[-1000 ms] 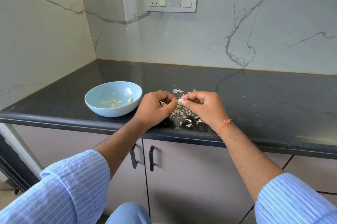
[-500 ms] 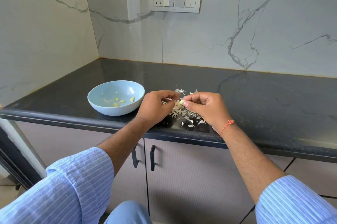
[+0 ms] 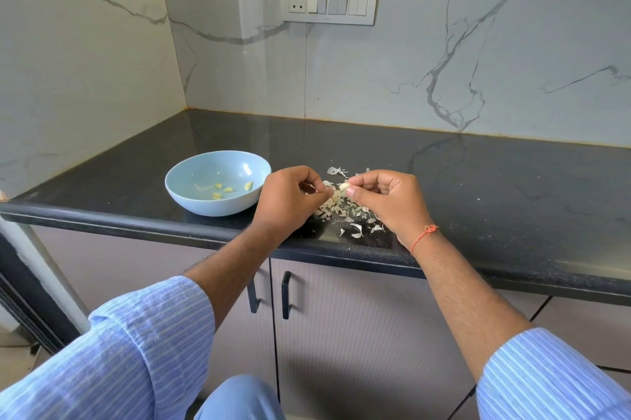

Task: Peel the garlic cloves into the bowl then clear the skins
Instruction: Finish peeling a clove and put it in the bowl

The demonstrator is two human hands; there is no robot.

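Head view. The right hand [image 3: 389, 204] pinched a garlic clove [image 3: 344, 186] at frame centre, above the skins [image 3: 345, 211] on the black countertop [image 3: 495, 187]. The left hand [image 3: 290, 201], fingers curled with the tips pinched together, had drawn slightly apart from the clove since the earlier frames. The blue bowl [image 3: 191, 177], left of centre, held peeled cloves [image 3: 222, 188].
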